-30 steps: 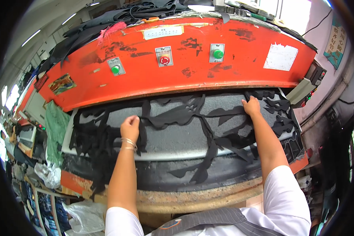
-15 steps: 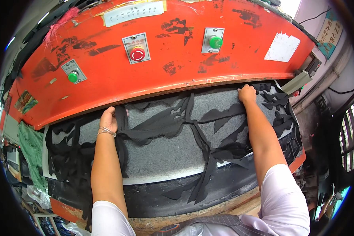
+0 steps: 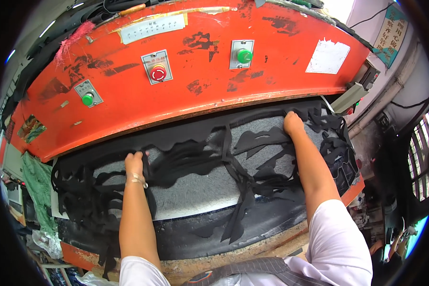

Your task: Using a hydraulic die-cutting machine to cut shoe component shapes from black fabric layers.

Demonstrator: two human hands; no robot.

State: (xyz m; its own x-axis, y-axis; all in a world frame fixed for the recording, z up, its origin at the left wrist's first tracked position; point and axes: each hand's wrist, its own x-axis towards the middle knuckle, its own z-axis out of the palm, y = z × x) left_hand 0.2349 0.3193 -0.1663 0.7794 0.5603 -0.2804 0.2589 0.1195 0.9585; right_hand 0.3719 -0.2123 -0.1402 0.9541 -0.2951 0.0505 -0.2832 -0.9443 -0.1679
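Observation:
Across the bed of a red press lies a black sheet (image 3: 167, 135), its rear part whole and its front part cut into strips with wavy-edged gaps. My left hand (image 3: 135, 164) is closed on the sheet's strip left of the middle. Farther right, my right hand (image 3: 293, 123) grips the sheet near its right end, fingers curled down over it. Grey felt-like material (image 3: 195, 190) shows through the gaps beneath. Loose black strips (image 3: 238, 209) hang from the middle toward the front edge. The fingertips of both hands are partly hidden.
The red press front (image 3: 195, 76) rises just behind the sheet, carrying a red stop button (image 3: 158, 73) and two green buttons (image 3: 244, 56). Black scraps (image 3: 90, 200) heap at the left. A green net cloth (image 3: 37, 190) hangs beside the bed. A grey metal box (image 3: 350, 97) juts out at the right.
Both hands have come toward me, drawing the black sheet out from under the press front. A broad uncut black band now shows behind them, and the cut strips have bunched.

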